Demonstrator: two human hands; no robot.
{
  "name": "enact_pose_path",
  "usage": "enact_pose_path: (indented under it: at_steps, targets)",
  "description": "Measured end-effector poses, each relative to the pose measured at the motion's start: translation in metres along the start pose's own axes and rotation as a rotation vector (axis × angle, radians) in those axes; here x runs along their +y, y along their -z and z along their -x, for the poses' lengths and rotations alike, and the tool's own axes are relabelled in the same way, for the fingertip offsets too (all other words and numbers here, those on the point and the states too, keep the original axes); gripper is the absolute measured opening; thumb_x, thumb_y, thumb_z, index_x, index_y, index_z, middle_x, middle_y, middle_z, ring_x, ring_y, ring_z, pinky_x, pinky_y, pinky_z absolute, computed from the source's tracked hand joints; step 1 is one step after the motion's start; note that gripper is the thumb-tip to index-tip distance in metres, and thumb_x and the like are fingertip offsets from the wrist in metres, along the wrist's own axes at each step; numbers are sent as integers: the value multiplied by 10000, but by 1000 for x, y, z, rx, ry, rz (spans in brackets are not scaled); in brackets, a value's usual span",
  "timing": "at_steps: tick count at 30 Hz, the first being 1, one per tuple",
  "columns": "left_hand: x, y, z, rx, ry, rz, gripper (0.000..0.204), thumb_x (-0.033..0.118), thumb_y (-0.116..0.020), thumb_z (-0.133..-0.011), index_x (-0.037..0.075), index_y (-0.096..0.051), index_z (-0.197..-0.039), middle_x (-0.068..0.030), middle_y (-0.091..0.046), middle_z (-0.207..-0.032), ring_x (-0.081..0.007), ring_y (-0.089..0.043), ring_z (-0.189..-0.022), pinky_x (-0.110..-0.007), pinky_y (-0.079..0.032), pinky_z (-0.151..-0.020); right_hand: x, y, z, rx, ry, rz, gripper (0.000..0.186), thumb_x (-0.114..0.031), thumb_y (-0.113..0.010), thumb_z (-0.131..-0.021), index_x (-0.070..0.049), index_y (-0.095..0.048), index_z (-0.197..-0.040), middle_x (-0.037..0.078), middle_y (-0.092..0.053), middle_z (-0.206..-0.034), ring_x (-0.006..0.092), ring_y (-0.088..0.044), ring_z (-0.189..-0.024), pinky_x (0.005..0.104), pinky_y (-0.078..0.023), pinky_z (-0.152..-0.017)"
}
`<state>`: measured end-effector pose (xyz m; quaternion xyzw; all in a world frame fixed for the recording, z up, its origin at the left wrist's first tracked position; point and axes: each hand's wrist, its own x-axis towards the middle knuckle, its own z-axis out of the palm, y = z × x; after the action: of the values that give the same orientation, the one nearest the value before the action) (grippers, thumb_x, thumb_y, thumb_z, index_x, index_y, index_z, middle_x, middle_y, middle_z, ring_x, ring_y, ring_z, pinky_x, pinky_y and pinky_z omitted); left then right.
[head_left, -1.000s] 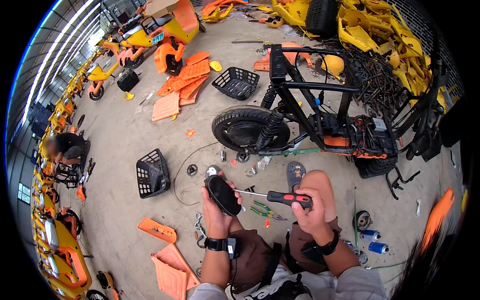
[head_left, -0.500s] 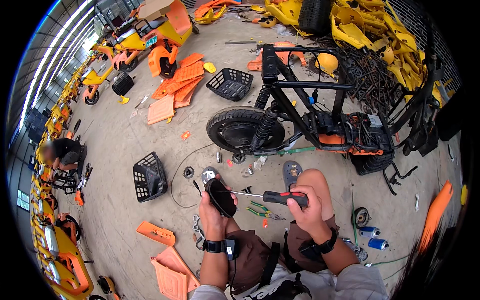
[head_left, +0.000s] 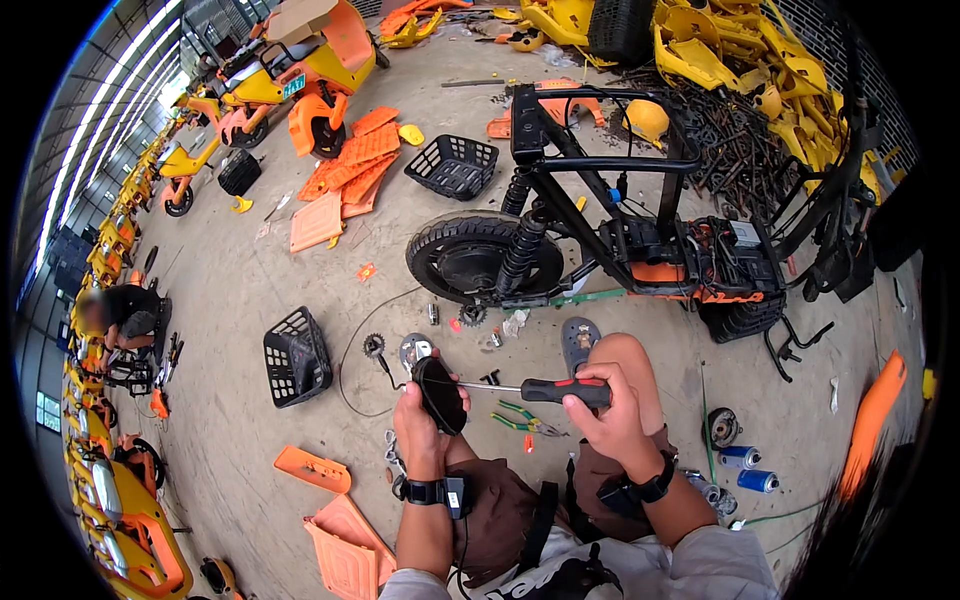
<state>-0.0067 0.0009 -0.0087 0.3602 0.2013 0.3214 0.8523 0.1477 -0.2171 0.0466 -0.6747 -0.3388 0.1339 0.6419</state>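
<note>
My left hand [head_left: 420,425] grips a black oval part [head_left: 439,394] with a thin cable trailing from it down to the floor. A screwdriver [head_left: 545,390] with a black and red handle lies level in my right hand [head_left: 600,415], its metal shaft pointing left with the tip at the black part. Both hands are raised in front of my knees. A black watch band sits on each wrist.
A stripped black scooter frame [head_left: 600,230] with its rear wheel stands just ahead. Pliers [head_left: 520,418], a sprocket [head_left: 373,346] and small parts lie on the concrete. Black baskets [head_left: 296,356] and orange panels [head_left: 345,545] are to my left. A person [head_left: 118,315] crouches far left.
The view has shifted slightly. Both hands stay in the same grip, with the screwdriver tip still at the black part.
</note>
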Motion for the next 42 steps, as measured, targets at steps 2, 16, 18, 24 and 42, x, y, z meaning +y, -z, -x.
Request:
enact_pose_path:
  at_steps: [2,16,18,24,42]
  targets:
    - [-2,-3,0,29,-49,14,799,585,-571,-891,-70,-463,-1336,-196,-622,-972,-280,-634,-727,-359,-531,-622,1,-1,-1,15,33,-8,310,-118,-735,-855,-23,-534,-1070,28,-642,-788,38,-545,-621,203,-436,-535]
    - [-5,-3,-1,-19,-7,92,744,598,-550,-902,62,-404,-1397,-165,-565,-1003,-277,-573,-774,-378,-482,-643,10,1,0,90,-125,-102,238,-128,-719,-876,-5,-555,-997,25,-631,-750,49,-550,-611,214,-434,-533]
    - [-3,-6,-1,-54,-7,143,731,616,-533,-904,119,-389,-1420,-142,-544,-1000,-272,-549,-795,-383,-465,-658,18,-2,1,107,-155,-182,233,-132,-705,-887,-2,-549,-1002,36,-630,-790,55,-546,-612,214,-431,-528]
    - [3,-22,-4,-14,-27,143,709,617,-404,-962,64,-402,-1405,-113,-577,-931,-271,-586,-769,-391,-500,-637,18,-1,8,198,-137,-469,242,-142,-637,-926,-21,-491,-1078,83,-618,-884,70,-527,-587,201,-413,-479]
    - [0,-26,3,-25,-22,-275,626,459,-431,-968,-74,-484,-1291,-182,-637,-897,-264,-619,-729,-355,-510,-670,16,-2,7,135,-40,-429,238,-183,-590,-958,-41,-456,-1094,166,-662,-935,79,-555,-586,185,-426,-452]
